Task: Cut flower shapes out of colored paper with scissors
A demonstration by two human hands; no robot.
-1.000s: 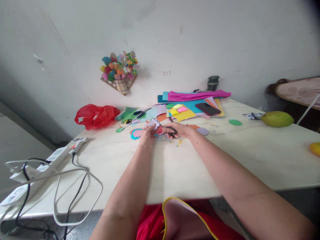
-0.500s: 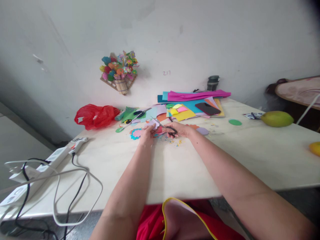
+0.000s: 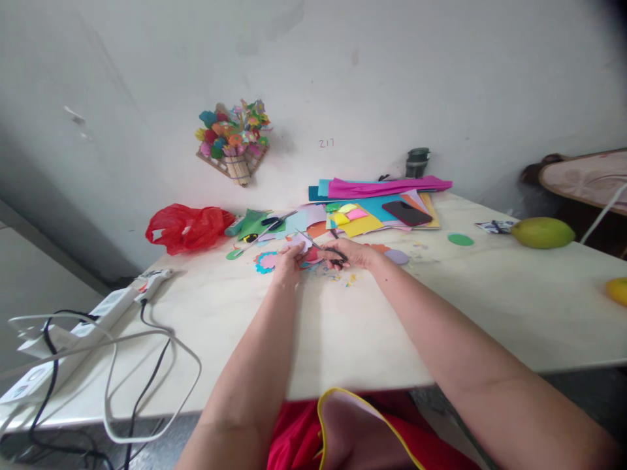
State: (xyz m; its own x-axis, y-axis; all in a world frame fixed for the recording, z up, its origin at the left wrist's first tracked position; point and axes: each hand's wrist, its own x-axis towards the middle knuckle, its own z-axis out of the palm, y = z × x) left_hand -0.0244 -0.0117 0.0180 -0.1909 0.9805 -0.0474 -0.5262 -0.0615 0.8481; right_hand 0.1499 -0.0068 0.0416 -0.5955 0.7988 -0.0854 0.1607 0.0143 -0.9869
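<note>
My left hand (image 3: 290,258) pinches a piece of pale lilac paper (image 3: 304,241) over the middle of the table. Black-handled scissors (image 3: 337,260) are in my right hand (image 3: 350,251), their blades pointing up and left at the lilac paper's edge. Left of my left hand lies a blue scalloped paper ring with a pink middle (image 3: 267,262). A lilac paper disc (image 3: 396,257) rests right of my right hand, beside an orange piece partly behind the hand. Small coloured clippings (image 3: 350,281) are scattered below the scissors.
Coloured sheets (image 3: 377,202), a phone (image 3: 406,213) and a second pair of scissors (image 3: 273,222) lie toward the wall. A red plastic bag (image 3: 189,228) and a power strip (image 3: 105,310) with loose cables are on the left. A mango (image 3: 543,233) and green disc (image 3: 460,239) are on the right.
</note>
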